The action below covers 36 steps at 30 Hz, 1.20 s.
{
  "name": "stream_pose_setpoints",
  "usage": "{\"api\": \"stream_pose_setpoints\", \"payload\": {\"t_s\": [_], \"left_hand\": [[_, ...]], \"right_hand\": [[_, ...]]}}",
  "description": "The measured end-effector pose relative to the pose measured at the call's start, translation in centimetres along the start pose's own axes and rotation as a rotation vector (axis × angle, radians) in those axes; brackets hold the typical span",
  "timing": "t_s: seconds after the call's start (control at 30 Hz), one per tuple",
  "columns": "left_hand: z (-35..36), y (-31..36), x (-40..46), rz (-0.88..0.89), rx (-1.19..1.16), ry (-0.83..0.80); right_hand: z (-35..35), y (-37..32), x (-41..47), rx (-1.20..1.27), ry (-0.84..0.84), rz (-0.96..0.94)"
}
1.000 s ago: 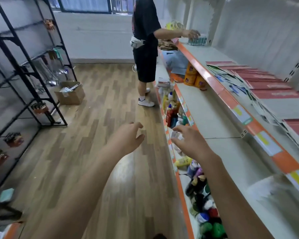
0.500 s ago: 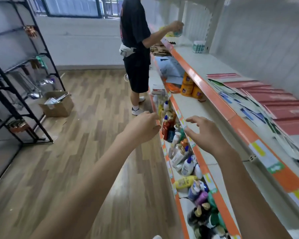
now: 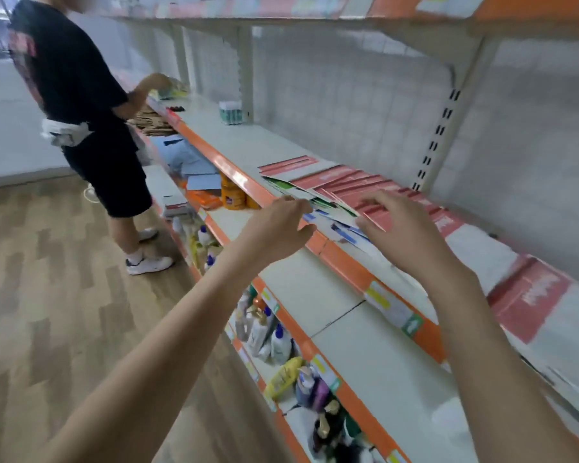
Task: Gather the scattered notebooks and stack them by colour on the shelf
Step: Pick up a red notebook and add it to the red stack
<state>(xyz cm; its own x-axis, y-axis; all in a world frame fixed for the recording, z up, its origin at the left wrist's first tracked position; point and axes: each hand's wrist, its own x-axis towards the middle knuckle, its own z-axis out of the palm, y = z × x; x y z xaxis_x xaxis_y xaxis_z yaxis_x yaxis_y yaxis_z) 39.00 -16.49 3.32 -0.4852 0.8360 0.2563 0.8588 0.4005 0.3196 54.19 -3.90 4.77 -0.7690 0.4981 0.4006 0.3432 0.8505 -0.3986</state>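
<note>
Right now, a person is reaching both bare arms forward over a long store shelf (image 3: 345, 267) with an orange front edge. Scattered notebooks are lying flat on that shelf: a fanned run of red notebooks (image 3: 355, 185) is spreading from the centre toward three o'clock, and a smaller overlapping group of white notebooks with green and blue marks (image 3: 328, 208) is sitting at the shelf's front edge, just at nine o'clock of the red ones. The left hand (image 3: 276, 222) is hovering at the front edge with its fingers loosely curled, fingertips close to the white group and apparently gripping nothing. The right hand (image 3: 401, 225) is spreading relaxed fingers over the seam between the white and red groups, holding nothing. At eleven o'clock another person in dark clothes is working farther along the shelf. Judging from this, the gathering step is only beginning, with nothing stacked by colour. The next move probably calls for sliding the loose white notebooks together, squaring their edges, and keeping them apart from the red ones.
</note>
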Motion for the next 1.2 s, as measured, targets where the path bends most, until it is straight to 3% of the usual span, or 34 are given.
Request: {"api": "stream_pose_setpoints", "payload": {"t_s": [0.2,0.47,0.7,1.2], "left_hand": [[1.2,5.2,4.7,0.245,-0.069,0.007],[3.5,10.2,8.7,0.516,-0.103,-0.09],[4.9,11.5,10.5,0.614,-0.162,-0.214],[8.8,14.2,13.3,0.721,-0.145,-0.363]], "right_hand": [[-4.3,4.1,-2.1,-0.142,0.137,0.196],[-6.2,7.1,-5.1,-0.239,0.181,0.492],[-5.6,7.9,-6.2,-0.285,0.179,0.679],[-5.5,9.1,-8.0,-0.3,0.196,0.87]]}}
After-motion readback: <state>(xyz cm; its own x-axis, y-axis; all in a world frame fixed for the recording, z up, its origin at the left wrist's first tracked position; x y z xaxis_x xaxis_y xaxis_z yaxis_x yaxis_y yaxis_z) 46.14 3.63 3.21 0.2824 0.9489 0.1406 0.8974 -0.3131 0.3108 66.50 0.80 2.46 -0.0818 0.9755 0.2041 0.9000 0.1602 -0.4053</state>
